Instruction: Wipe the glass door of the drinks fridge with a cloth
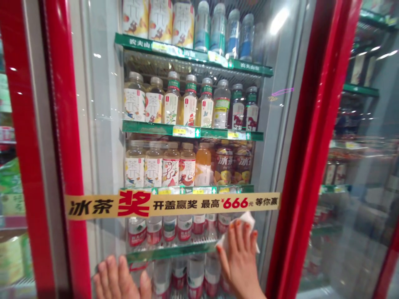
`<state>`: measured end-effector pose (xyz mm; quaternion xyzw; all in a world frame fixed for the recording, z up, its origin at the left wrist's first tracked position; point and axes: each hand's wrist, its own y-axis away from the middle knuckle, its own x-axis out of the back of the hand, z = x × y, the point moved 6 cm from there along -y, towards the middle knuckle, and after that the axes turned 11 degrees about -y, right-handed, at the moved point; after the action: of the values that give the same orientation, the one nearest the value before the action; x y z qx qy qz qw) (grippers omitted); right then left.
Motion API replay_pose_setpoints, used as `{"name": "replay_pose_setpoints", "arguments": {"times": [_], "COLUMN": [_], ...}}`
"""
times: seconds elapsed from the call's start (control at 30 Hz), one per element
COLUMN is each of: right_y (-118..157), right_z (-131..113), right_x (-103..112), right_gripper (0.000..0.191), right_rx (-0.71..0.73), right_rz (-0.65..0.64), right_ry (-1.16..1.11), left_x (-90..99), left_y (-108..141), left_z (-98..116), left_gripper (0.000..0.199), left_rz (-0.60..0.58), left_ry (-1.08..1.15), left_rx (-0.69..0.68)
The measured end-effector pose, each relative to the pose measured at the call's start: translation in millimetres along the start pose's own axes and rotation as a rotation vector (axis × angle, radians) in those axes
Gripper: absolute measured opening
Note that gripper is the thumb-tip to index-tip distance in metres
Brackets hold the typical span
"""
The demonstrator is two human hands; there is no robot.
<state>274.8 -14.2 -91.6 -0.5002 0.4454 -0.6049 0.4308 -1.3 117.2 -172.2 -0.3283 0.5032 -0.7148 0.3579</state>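
**Fig. 1.** Right hand [239, 261], open with fingers spread, pressing a white cloth [241, 227] against the glass cooler door [99, 124] beneath its palm. Open left hand [120, 279] lies flat on the glass, left of the right hand. A yellow promotional strip [171, 205] runs just above both hands; bottled drinks [165, 104] stand on shelves behind the glass.

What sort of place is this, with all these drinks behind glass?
Most likely a convenience store or small supermarket. A red-framed glass-door drinks fridge holds rows of bottled tea, with price tags along the shelf edges, and more stocked fridges stand beside it.
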Motion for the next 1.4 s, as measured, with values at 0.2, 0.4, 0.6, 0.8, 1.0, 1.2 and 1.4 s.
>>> {"name": "replay_pose_setpoints", "arguments": {"times": [0.2, 0.4, 0.6, 0.8, 1.0, 1.2, 1.4], "right_y": [-42, -75, -152, -151, -205, -206, -267], "right_z": [7, 11, 14, 1, 49, 10, 92], "right_x": [0, 13, 23, 21, 36, 33, 62], "right_gripper": [0.085, 0.079, 0.081, 0.078, 0.078, 0.063, 0.074], "right_rx": [-0.216, 0.106, -0.085, 0.334, -0.071, 0.607, -0.072], "right_rz": [0.046, -0.016, 0.069, -0.121, 0.015, -0.374, -0.056], "right_ry": [-0.071, -0.028, -0.065, -0.102, -0.044, -0.187, -0.061], "left_x": [6.0, 43.4, 49.8, 21.4, 19.5, 18.8, 34.2], "left_y": [-6, -65, -175, -209, -207, -207, -215], "left_z": [7, 16, 74, 113, 109, 110, 111], "left_gripper": [0.1, 0.083, 0.088, 0.082, 0.083, 0.082, 0.078], "left_rz": [-0.015, 0.085, 0.119, 0.036, 0.04, 0.044, 0.085], "left_ry": [0.005, 0.022, 0.123, 0.015, 0.012, -0.021, 0.008], "left_rx": [-0.034, -0.11, -0.28, -0.37, -0.366, -0.41, -0.376]}}
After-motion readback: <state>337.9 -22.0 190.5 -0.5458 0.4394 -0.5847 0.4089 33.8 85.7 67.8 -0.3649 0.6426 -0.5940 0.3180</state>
